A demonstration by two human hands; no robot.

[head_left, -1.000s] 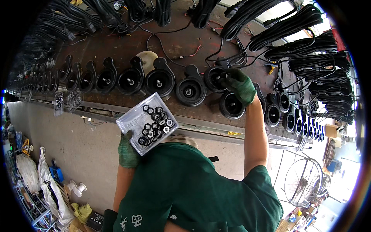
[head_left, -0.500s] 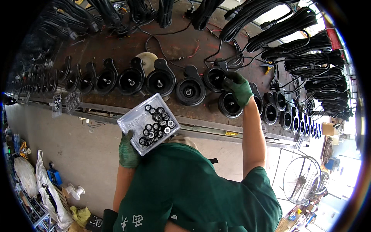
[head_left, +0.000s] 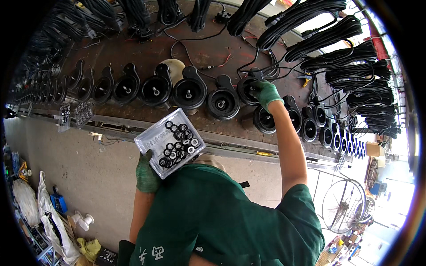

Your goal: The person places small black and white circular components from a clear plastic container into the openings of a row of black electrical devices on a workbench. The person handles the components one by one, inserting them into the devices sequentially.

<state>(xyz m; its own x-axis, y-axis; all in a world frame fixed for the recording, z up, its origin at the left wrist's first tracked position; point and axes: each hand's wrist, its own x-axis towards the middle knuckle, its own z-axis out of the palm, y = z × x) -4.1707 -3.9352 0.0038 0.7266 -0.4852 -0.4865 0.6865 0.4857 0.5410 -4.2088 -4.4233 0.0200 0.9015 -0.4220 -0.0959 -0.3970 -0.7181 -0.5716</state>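
My left hand (head_left: 147,174), in a green glove, grips the lower left corner of a clear plastic tray (head_left: 148,144). Loose black rings with pale metal centres (head_left: 178,145) lie scattered in the tray. Over at the bench's near edge, my right hand (head_left: 268,94), also gloved in green, has its fingers bent down into a round black housing (head_left: 245,94). Those fingers are closed together, and whatever they hold is hidden. Beside that housing stand another black housing (head_left: 223,103) with a bare metal shaft in its middle, and one (head_left: 265,120) partly behind my right wrist.
More black housings (head_left: 190,93) line the bench (head_left: 199,48) in a curved row to both sides. Bundled black cables (head_left: 310,17) hang along the far side, with loose wires on the top. Small clear trays (head_left: 83,114) hang at the near edge. A wheel-like round frame (head_left: 344,206) stands at right.
My right hand has lowered its fingers further into the housing. The bench has shifted slightly to the right in view. My left hand keeps the tray in place.
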